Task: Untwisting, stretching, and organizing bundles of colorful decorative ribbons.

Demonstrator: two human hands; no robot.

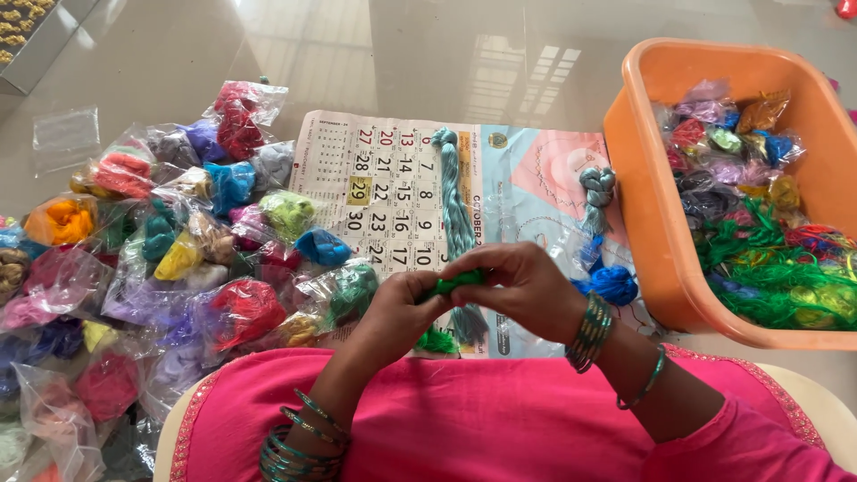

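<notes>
My left hand [399, 312] and my right hand [522, 284] meet over my lap, both pinching one small bundle of green thread [457, 284] between the fingertips. Below the hands another bit of green thread [436, 340] lies on a calendar sheet [393, 192] spread on the floor. A long twisted pale teal skein [455, 210] rests on the calendar just beyond my hands. A shorter grey-blue skein [597, 192] and a blue thread ball [614, 284] lie to the right. Green bangles circle both wrists.
Several clear bags of coloured thread [178, 259] are heaped on the floor at the left. An orange plastic tub [643, 170] at the right holds more bagged threads and loose green thread [777, 272]. A flat clear bag [65, 132] lies at far left.
</notes>
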